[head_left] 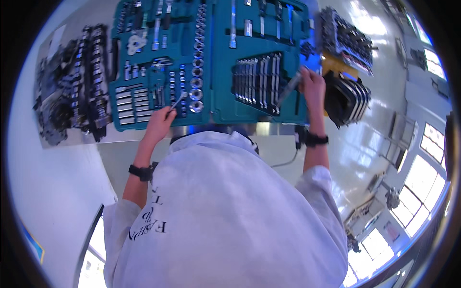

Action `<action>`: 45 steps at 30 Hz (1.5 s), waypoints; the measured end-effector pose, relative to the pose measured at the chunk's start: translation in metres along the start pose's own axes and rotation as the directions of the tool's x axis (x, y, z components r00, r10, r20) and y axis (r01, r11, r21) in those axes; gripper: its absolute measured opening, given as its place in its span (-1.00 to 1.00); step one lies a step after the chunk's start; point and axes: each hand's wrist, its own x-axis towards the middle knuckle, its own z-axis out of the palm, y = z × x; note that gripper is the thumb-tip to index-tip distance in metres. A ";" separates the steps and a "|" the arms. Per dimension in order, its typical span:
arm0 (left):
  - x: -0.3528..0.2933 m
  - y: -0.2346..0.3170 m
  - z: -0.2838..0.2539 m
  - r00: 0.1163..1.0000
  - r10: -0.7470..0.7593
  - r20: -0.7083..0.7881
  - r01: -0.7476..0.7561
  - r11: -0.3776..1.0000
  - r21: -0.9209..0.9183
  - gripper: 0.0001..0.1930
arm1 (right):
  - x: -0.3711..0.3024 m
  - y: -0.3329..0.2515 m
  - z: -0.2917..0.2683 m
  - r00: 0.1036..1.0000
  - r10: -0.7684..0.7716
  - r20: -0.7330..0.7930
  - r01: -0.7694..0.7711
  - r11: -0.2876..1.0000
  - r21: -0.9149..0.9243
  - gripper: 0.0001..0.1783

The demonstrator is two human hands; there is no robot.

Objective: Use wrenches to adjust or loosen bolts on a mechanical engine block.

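My left hand [159, 124] is closed around the lower end of a slim silver hand tool [179, 100], whose small shiny head points up and right over the bit rows; its exact kind is unclear. At the right edge of the teal tool case [222, 108], my right hand [313, 87] grips the upper end of a long flat wrench [289, 90], blurred and slanting down to the left. The wrench's lower end lies close to a black rack of combination wrenches [258, 81]. A column of round sockets [196, 81] stands between the hands, nearer the left.
Long sockets [126, 106] fill the case's lower left. Dark metal engine parts [77, 86] lie left of the case. To the right are a cylinder head [346, 41] and a black ribbed part [349, 98]. A cable [288, 162] hangs below the table edge.
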 end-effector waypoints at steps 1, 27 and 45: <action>-0.001 0.003 0.004 1.000 0.014 0.012 -0.014 1.000 0.008 -0.76 | 0.008 0.003 0.004 1.000 0.012 -0.013 -0.013 0.997 -0.074 -0.62; -0.033 -0.002 0.041 0.959 -0.203 -0.199 0.190 0.978 -0.082 -0.72 | 0.020 0.082 0.083 0.856 -0.515 -0.031 0.429 0.744 -0.512 -0.59; 0.008 -0.029 0.005 0.998 -0.067 -0.015 0.068 0.996 0.051 -0.73 | 0.029 0.093 0.095 0.822 -0.502 -0.267 0.023 0.498 -0.867 -0.56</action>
